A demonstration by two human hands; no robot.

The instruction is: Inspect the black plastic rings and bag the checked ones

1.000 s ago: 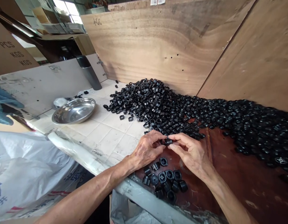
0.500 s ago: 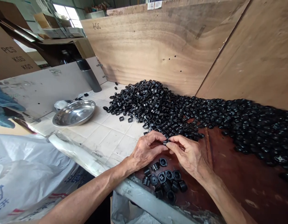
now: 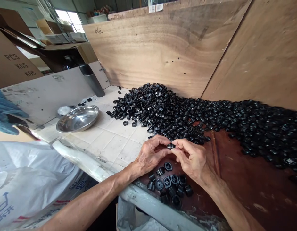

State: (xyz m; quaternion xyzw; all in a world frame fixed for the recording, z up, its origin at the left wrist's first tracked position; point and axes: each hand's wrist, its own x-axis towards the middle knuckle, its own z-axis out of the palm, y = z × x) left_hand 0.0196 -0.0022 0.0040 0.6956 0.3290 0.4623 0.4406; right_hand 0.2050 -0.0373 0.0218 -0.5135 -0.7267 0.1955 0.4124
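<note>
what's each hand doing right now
Left hand: closed on a small black part.
Right hand: closed on the same part.

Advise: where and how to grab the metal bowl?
I'd pinch the metal bowl by its right rim, coming from the right over open tiles, thumb inside, fingers beneath: the shallow wall flares outward, and a whitish lump crowds its far-left side.

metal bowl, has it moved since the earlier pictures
No. The metal bowl keeps its place on the pale tiles, at the same spacing from the dark bottle; only the view shifts slightly.
</note>
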